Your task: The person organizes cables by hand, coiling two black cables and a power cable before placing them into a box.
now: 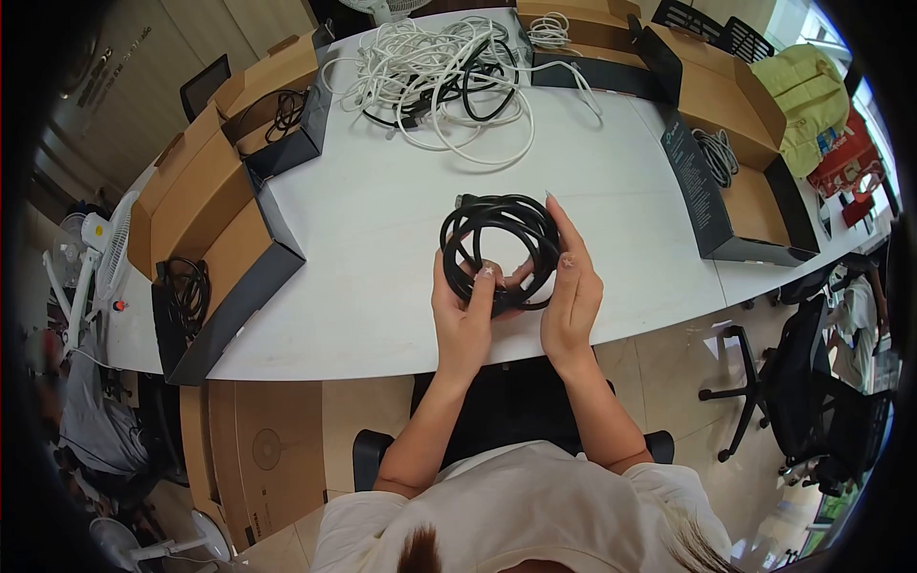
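Note:
A thick black cable [527, 212], wound into a round coil, is held up over the near edge of the white table. My left hand [465, 310] grips the coil's lower left side, its thumb laid across the loops. Around the right side of the same coil curves my right hand [573, 291], fingers pointing up and pressed against the loops. One connector end [465, 201] shows at the coil's upper left. Farther back lies a big tangle of white cables [430, 72] with some black cable [487, 81] mixed in.
Open cardboard boxes hold coils: black cable [188, 291] at near left, black cable [287, 113] at far left, grey cable [716, 156] at right, white cable [551, 31] at the back. A yellow bag [802, 95] sits beyond the right box [735, 215]. An office chair [764, 382] stands at right.

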The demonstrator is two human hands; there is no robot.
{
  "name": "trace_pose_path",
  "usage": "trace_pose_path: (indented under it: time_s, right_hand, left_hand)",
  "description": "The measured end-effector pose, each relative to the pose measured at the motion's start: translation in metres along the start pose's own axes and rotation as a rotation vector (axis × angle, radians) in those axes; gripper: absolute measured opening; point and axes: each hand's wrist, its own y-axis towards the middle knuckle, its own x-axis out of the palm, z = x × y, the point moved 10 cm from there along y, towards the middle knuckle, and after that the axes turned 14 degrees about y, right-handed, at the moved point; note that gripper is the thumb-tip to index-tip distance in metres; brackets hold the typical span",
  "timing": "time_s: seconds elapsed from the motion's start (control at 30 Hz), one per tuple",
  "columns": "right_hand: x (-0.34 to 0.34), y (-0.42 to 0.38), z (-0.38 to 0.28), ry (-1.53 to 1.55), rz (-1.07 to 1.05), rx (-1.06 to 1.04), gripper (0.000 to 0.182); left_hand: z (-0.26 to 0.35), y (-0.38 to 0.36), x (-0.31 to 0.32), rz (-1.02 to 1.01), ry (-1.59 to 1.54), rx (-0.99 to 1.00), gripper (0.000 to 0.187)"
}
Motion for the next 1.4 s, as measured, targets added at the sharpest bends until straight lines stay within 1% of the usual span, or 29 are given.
trace_pose_path:
  time_s: [0.1, 0.13, 0.17, 0.23, 0.27, 0.3, 0.37, 0.4, 0.47, 0.53, 0.67, 0.77, 0.8, 0.87, 0.9, 0.93, 0.97, 1.0, 1.03, 1.07, 1.1, 1.17, 1.23, 1.3, 1.37, 1.4]
  right_hand:
    - [-0.01, -0.001, 0.008, 0.064, 0.079, 0.119, 0.039]
    - [-0.014, -0.001, 0.018, 0.218, 0.138, 0.155, 0.032]
    - [-0.012, -0.002, 0.024, 0.259, 0.116, 0.198, 0.031]
    - [-0.01, -0.005, 0.036, 0.342, 0.072, 0.285, 0.031]
    - [-0.01, -0.007, 0.04, 0.213, 0.0, 0.295, 0.037]
    - [-0.011, -0.006, 0.037, 0.245, -0.006, 0.268, 0.042]
    - [-0.011, -0.005, 0.03, 0.314, -0.022, 0.215, 0.051]
    - [-0.013, -0.005, 0.029, 0.201, -0.055, 0.245, 0.062]
    - [-0.022, -0.003, 0.029, 0.187, 0.002, 0.252, 0.063]
    - [-0.032, -0.002, 0.028, 0.132, 0.041, 0.255, 0.063]
    - [-0.069, -0.002, 0.027, -0.017, 0.124, 0.229, 0.06]
    - [-0.097, -0.003, 0.026, -0.178, 0.183, 0.189, 0.054]
    - [-0.101, -0.004, 0.03, -0.177, 0.188, 0.219, 0.053]
    - [-0.101, -0.006, 0.034, -0.185, 0.162, 0.255, 0.049]
    - [-0.098, -0.007, 0.035, -0.192, 0.135, 0.263, 0.046]
    - [-0.094, -0.007, 0.037, -0.199, 0.111, 0.272, 0.044]
    - [-0.092, -0.007, 0.037, -0.202, 0.09, 0.281, 0.042]
    - [-0.089, -0.007, 0.038, -0.206, 0.072, 0.291, 0.04]
    - [-0.087, -0.007, 0.038, -0.21, 0.056, 0.3, 0.038]
    - [-0.086, -0.007, 0.038, -0.211, 0.051, 0.304, 0.035]
    - [-0.085, -0.006, 0.039, -0.217, 0.045, 0.317, 0.035]
    - [-0.085, -0.006, 0.042, -0.231, 0.041, 0.341, 0.033]
    - [-0.086, -0.006, 0.044, -0.221, 0.046, 0.347, 0.033]
    - [-0.087, -0.006, 0.045, -0.214, 0.063, 0.349, 0.033]
    - [-0.09, -0.006, 0.046, -0.211, 0.089, 0.353, 0.032]
    - [-0.091, -0.007, 0.048, -0.207, 0.098, 0.349, 0.032]
  left_hand:
    - [-0.006, -0.005, 0.011, -0.064, 0.015, -0.041, 0.045]
    - [-0.007, -0.006, 0.012, -0.075, 0.011, -0.055, 0.046]
    - [-0.008, -0.007, 0.013, -0.084, 0.008, -0.071, 0.047]
    - [-0.009, -0.005, 0.009, -0.077, 0.006, -0.04, 0.047]
    - [-0.011, -0.003, 0.007, -0.074, 0.004, -0.022, 0.047]
    - [-0.012, 0.001, 0.004, -0.076, -0.023, -0.019, 0.044]
    - [-0.02, 0.0, 0.002, -0.087, -0.131, -0.166, 0.043]
    - [-0.017, 0.001, -0.001, -0.069, -0.136, -0.172, 0.041]
    - [-0.013, 0.004, -0.007, -0.032, -0.146, -0.185, 0.038]
    - [-0.012, 0.007, -0.012, -0.048, -0.19, -0.176, 0.039]
    - [-0.018, 0.02, -0.028, -0.087, -0.277, -0.189, 0.042]
    - [-0.021, 0.037, -0.057, -0.029, -0.411, -0.295, 0.039]
    - [-0.015, 0.047, -0.069, -0.003, -0.475, -0.319, 0.036]
    - [-0.003, 0.075, -0.096, 0.04, -0.607, -0.355, 0.032]
    - [0.007, 0.096, -0.111, 0.051, -0.628, -0.309, 0.032]
    - [0.016, 0.117, -0.129, 0.103, -0.627, -0.306, 0.034]
    - [0.024, 0.142, -0.146, 0.107, -0.623, -0.286, 0.035]
    - [0.035, 0.167, -0.165, 0.164, -0.61, -0.237, 0.035]
    - [0.04, 0.2, -0.185, 0.105, -0.593, -0.175, 0.035]
    - [0.047, 0.223, -0.209, 0.184, -0.48, -0.125, 0.034]
    - [0.046, 0.247, -0.232, 0.225, -0.426, -0.131, 0.035]
    - [0.038, 0.279, -0.268, 0.312, -0.316, -0.28, 0.035]
    - [0.026, 0.317, -0.317, 0.331, 0.09, -0.311, 0.034]
    - [0.031, 0.335, -0.341, 0.368, 0.461, -0.321, 0.034]
    - [0.025, 0.345, -0.337, 0.306, 0.379, -0.375, 0.033]
    - [0.003, 0.366, -0.349, 0.225, 0.379, -0.429, 0.033]
